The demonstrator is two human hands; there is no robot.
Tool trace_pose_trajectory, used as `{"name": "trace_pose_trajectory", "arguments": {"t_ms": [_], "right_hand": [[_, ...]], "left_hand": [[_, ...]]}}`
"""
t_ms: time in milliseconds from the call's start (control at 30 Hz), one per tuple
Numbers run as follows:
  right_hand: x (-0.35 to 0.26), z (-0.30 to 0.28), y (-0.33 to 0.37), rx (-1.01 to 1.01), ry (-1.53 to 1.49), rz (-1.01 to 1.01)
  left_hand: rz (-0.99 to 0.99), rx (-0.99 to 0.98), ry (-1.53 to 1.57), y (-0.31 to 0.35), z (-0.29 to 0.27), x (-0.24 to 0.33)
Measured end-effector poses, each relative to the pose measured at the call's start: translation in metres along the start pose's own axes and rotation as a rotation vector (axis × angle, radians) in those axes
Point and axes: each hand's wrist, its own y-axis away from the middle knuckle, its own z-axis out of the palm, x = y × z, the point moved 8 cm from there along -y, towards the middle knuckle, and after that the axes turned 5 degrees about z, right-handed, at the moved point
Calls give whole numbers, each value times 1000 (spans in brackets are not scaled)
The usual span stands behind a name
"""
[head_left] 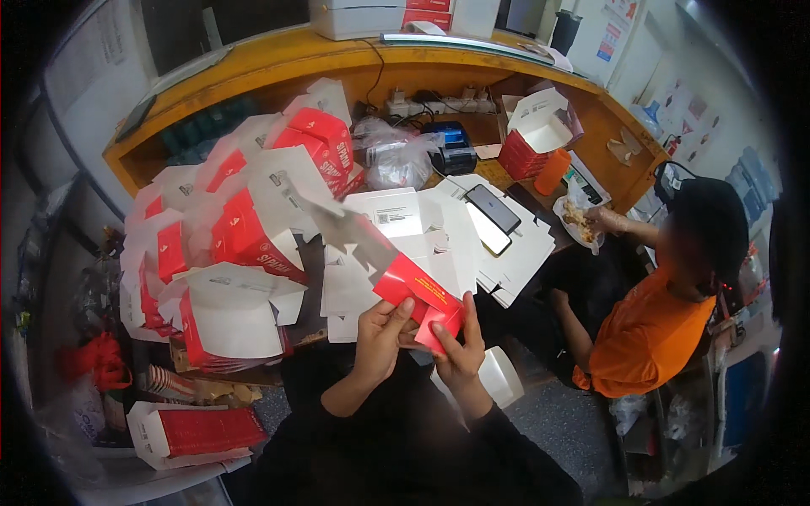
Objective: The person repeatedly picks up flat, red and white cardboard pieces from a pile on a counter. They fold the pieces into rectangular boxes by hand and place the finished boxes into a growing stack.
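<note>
Between my two hands is a partly folded red and white cardboard food box [415,285], tilted, with its long white flap blurred toward the upper left. My left hand [381,344] grips its near left side, the thumb on the red face. My right hand [462,356] pinches the red end panels at the right, thumb and fingers closed on the card. Just beyond lie flat white box blanks [396,211] on the table. To the left stand several folded red and white boxes [240,312], nested in stacks.
A phone [493,209] rests on more blanks [521,263]. Behind are a plastic bag [398,160], a small black printer [456,150] and an orange cup [553,171]. At right, a person in orange [650,337] reaches to a food tray [579,221]. Another box [207,430] sits low at left.
</note>
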Motion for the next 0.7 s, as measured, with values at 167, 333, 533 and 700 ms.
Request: {"name": "trace_pose_trajectory", "arguments": {"t_ms": [167,333,533,700], "right_hand": [[-1,6,-13,-128,-39,-26],[-1,4,-2,-99,49,-24],[26,11,24,175,52,326],[3,21,33,117,-227,85]], "left_hand": [[-29,92,24,-7,-7,0],[161,70,-289,-8,1,6],[55,-270,-281,5,28,-18],[2,-348,-555,-1,4,-3]]}}
